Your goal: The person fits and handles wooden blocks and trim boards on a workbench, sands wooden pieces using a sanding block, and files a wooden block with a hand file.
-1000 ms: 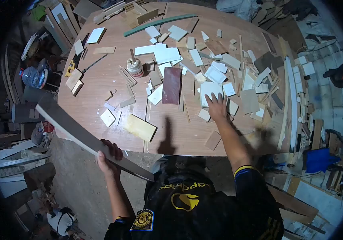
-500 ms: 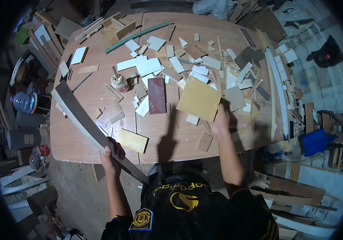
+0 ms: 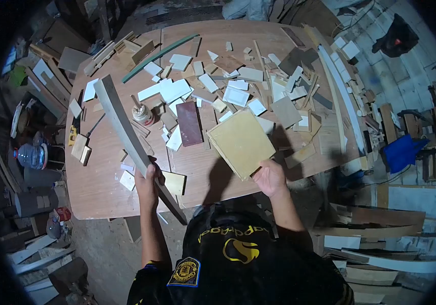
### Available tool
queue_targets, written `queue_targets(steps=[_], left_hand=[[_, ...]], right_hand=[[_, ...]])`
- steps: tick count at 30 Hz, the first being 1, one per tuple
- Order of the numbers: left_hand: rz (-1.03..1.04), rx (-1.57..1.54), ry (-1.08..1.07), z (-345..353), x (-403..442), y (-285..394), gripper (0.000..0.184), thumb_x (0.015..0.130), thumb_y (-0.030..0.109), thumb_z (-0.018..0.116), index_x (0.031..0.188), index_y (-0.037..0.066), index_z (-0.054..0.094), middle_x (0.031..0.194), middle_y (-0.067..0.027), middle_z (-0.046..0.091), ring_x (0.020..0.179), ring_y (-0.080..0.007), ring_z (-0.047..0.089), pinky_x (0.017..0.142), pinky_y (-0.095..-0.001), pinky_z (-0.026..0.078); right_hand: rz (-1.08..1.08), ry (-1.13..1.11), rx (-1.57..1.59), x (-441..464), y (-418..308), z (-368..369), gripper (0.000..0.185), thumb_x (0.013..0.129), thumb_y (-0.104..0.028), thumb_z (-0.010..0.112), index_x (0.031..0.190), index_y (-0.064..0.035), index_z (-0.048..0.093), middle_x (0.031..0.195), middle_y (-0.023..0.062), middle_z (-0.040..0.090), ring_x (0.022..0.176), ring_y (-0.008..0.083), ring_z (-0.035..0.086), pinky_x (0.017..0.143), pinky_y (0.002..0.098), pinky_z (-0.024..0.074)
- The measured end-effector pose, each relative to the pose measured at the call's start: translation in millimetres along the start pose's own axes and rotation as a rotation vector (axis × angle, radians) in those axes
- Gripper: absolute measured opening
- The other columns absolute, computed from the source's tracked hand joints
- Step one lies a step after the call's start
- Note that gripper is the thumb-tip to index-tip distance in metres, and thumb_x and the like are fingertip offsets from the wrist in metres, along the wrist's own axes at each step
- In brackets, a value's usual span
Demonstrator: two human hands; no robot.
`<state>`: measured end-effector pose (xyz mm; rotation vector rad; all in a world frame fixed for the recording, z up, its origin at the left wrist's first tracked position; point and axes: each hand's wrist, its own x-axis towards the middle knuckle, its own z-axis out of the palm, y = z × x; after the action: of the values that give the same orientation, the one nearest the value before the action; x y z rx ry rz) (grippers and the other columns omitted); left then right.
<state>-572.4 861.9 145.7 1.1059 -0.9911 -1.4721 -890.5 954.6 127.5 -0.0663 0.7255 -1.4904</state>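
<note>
My left hand is wrapped round a long grey wooden plank, held tilted over the table's left part, its lower end reaching past the front edge. In my right hand is a square yellowish wooden board, gripped at its lower right corner above the table. Beneath the plank, close to my left hand, lies a small pale yellow block. A dark red rectangular block rests left of the square board. Behind the plank stands a jar with a stick in it.
Many white and brown wood offcuts cover the middle and back of the table. A green strip lies at the back left. Long strips run along the right edge. More planks are stacked on the floor to the right.
The plank has swung more upright and shifted right. My right hand has brought the square board lower and closer to me. The view has turned slightly, showing more of the table's left side.
</note>
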Motion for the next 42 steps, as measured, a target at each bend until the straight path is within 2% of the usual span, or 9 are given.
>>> queue_targets(steps=[5,9,15,18,23,26,29,33,42], left_hand=[[0.146,0.079,0.033,-10.7,-14.0,6.8,0.035,0.092,0.028,0.062,0.111,0.001,0.05,0.071,-0.0009,0.047,0.059,-0.0094,0.046,0.051,-0.0241,0.039],[0.126,0.214,0.068,-12.6,-41.1,8.7,0.029,0.092,0.019,0.061,0.113,0.002,0.052,0.068,0.0013,0.046,0.056,-0.0075,0.045,0.05,-0.0227,0.037],[0.053,0.369,0.13,-5.1,-93.4,6.3,0.032,0.089,0.024,0.066,0.109,0.002,0.056,0.069,0.0026,0.048,0.056,-0.0054,0.043,0.048,-0.0222,0.034],[0.109,0.505,0.142,-3.6,-124.2,6.6,0.034,0.088,0.025,0.068,0.108,0.0,0.057,0.075,0.0011,0.052,0.066,-0.0077,0.047,0.058,-0.024,0.039],[-0.011,0.522,0.209,-8.7,-188.0,1.6,0.033,0.086,0.021,0.071,0.106,0.0,0.058,0.081,-0.0007,0.056,0.075,-0.0082,0.048,0.068,-0.0251,0.041],[0.018,0.595,0.271,-17.1,-230.7,0.9,0.034,0.084,0.02,0.073,0.106,-0.001,0.058,0.086,-0.0019,0.06,0.078,-0.0083,0.05,0.072,-0.0247,0.043],[-0.055,0.604,0.358,-24.1,-271.7,10.4,0.036,0.084,0.022,0.074,0.106,-0.001,0.057,0.082,-0.0022,0.06,0.073,-0.0094,0.053,0.066,-0.0255,0.043],[-0.111,0.607,0.429,-56.6,-313.7,5.6,0.04,0.083,0.026,0.074,0.107,-0.001,0.058,0.08,-0.0032,0.06,0.072,-0.01,0.054,0.063,-0.0258,0.043],[-0.165,0.677,0.572,-135.3,-369.1,11.6,0.047,0.081,0.029,0.075,0.11,-0.004,0.06,0.088,-0.0094,0.065,0.078,-0.0151,0.058,0.072,-0.03,0.047]], right_hand=[[-0.013,-0.04,-0.017,-16.6,-0.8,7.2,0.053,0.08,-0.008,0.058,0.131,-0.0028,0.046,0.126,0.0118,0.058,0.118,0.0264,0.055,0.1,0.0432,0.0454],[-0.011,-0.079,-0.047,-34.2,6.2,3.0,0.053,0.079,-0.008,0.058,0.13,-0.0029,0.047,0.125,0.0114,0.057,0.116,0.0258,0.056,0.099,0.0418,0.0456],[0.008,-0.126,0.025,-71.5,11.2,-2.9,0.053,0.077,-0.005,0.058,0.129,-0.0019,0.048,0.124,0.0108,0.058,0.115,0.0254,0.056,0.098,0.0414,0.0456],[0.045,-0.17,0.055,-91.9,13.5,-10.7,0.055,0.076,-0.004,0.058,0.129,-0.0008,0.048,0.124,0.0111,0.058,0.117,0.026,0.055,0.1,0.0416,0.0445],[0.094,-0.152,0.052,-126.2,20.3,-22.8,0.058,0.074,-0.003,0.058,0.13,0.0005,0.047,0.125,0.012,0.057,0.119,0.0273,0.054,0.103,0.0426,0.0422],[0.131,-0.164,0.043,-138.5,30.6,-35.7,0.06,0.072,-0.002,0.057,0.131,0.0007,0.046,0.126,0.0124,0.056,0.119,0.0286,0.053,0.104,0.0433,0.0414],[0.198,-0.192,0.063,-143.8,47.0,-34.3,0.061,0.071,-0.003,0.058,0.131,0.0009,0.046,0.127,0.0128,0.056,0.12,0.029,0.053,0.104,0.0438,0.0414],[0.279,-0.212,0.033,-143.8,74.8,-27.3,0.062,0.071,-0.004,0.058,0.132,0.0006,0.046,0.127,0.0135,0.056,0.12,0.0296,0.053,0.104,0.0454,0.0409],[0.366,-0.304,-0.032,-161.5,154.4,32.1,0.066,0.069,0.0,0.06,0.133,-0.0021,0.045,0.129,0.0135,0.054,0.12,0.0311,0.052,0.105,0.048,0.0398]])
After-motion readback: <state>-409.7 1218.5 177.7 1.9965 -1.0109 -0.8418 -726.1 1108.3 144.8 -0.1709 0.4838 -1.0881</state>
